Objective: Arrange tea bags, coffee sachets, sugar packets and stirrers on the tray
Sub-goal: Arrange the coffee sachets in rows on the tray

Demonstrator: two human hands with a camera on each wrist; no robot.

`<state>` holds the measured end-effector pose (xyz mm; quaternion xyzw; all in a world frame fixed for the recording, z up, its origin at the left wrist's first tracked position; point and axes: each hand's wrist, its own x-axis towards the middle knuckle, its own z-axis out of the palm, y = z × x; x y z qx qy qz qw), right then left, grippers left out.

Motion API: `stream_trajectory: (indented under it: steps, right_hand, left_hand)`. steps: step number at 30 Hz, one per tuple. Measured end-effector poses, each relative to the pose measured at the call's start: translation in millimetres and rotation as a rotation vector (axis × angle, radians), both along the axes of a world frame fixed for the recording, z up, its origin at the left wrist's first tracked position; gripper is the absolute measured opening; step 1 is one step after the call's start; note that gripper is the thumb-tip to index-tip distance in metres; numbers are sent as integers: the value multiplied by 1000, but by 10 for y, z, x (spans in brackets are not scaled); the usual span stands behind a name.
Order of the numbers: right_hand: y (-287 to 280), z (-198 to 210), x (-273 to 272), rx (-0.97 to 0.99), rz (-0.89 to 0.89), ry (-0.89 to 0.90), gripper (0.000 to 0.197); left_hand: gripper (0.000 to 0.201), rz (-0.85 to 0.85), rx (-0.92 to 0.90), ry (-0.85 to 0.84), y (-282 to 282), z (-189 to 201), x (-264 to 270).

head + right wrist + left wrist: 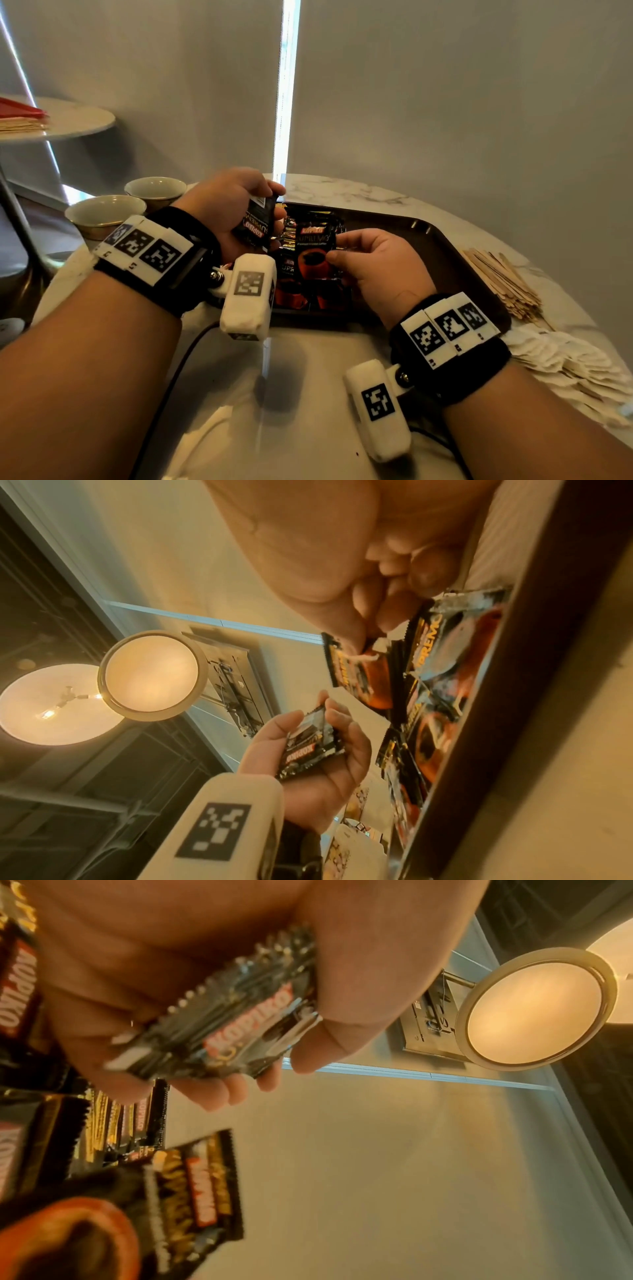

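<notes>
Nearest on the marble tabletop [308,394] lie white paper packets [575,363] at the right edge, with a heap of wooden stirrers [503,281] just beyond them, beside the tray's right rim. The dark tray [442,246] sits in the middle of the tabletop, and black coffee sachets [301,294] with red cups printed on them lie overlapping in its left part. Above these, the right hand [373,263] pinches 1 coffee sachet [315,243] by its lower right corner between thumb and fingers, holding it upright over the tray. The left hand [233,205] is a little farther and higher, its fingers curled round a small bundle of sachets [257,219] with the printing upside down. Past the left wrist, 2 pale cups [106,212] stand beside the tabletop's far left edge.
</notes>
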<state>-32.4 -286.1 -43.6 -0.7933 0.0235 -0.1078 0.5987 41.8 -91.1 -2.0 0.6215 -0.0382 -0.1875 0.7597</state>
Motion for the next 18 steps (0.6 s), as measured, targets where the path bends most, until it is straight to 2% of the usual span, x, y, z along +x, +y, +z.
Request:
stream_trajectory:
  steps: [5,10,18]
  right_hand:
    - [38,-19,49,-109,31,130,21]
    - [57,-77,101,-193,32,144,22]
    - [61,-58,66,-254,89,166,18]
  left_hand:
    - [23,-55,3,26,7,17,-12]
    - [26,-143,2,53,-39,-23,10]
    - [28,-144,79,44,-129,-100,16]
